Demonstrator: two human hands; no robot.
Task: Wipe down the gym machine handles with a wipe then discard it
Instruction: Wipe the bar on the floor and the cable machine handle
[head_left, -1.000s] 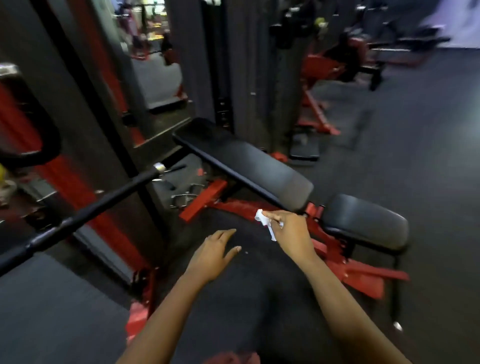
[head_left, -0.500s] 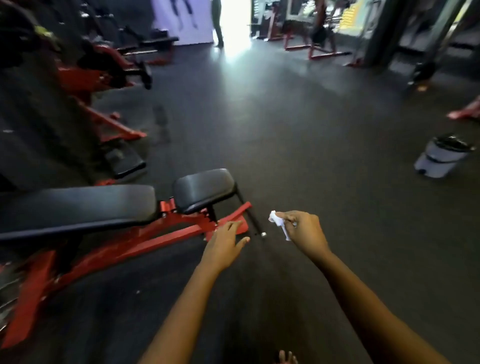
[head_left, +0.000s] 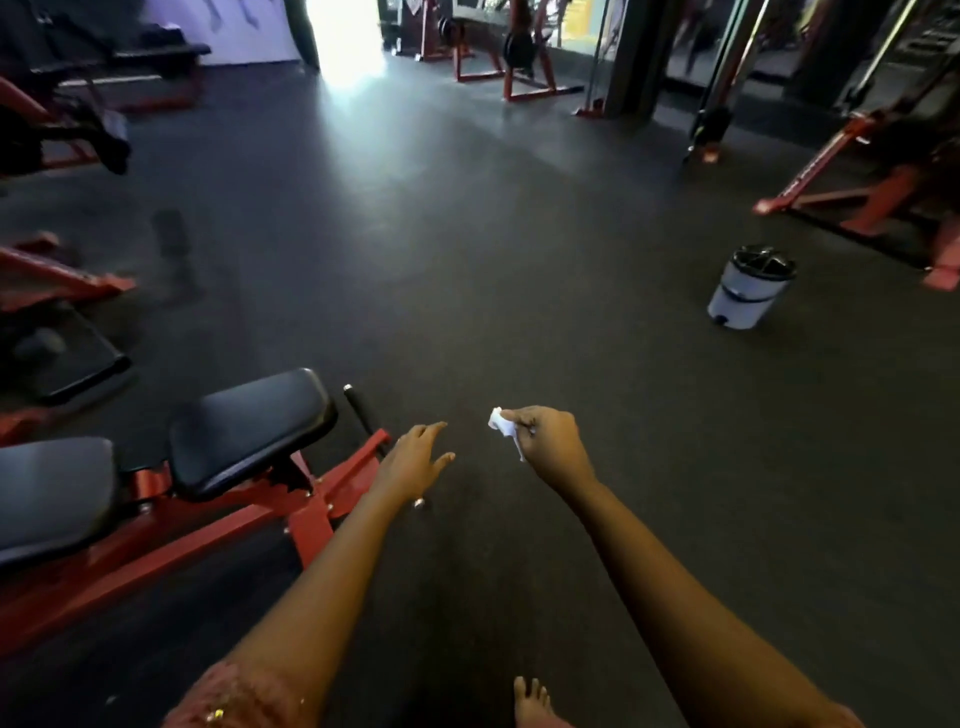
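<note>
wipe: one crumpled white wipe (head_left: 502, 422), in the air over the dark rubber floor (head_left: 519, 270)
right hand (head_left: 550, 448): fingers curled, pinching the wipe
left hand (head_left: 415, 461): fingers loosely spread, holding nothing
bench: one red-framed black-padded bench (head_left: 249, 428), just left of the left hand
bin: one grey round bin (head_left: 748, 291), well apart, right

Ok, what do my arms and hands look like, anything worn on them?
The left arm and right arm are bare, and the left hand and right hand show no gloves, watch or bracelet. Near the left elbow, at the bottom edge, is pinkish-red patterned fabric with gold specks, perhaps a sleeve; I cannot tell.
</note>
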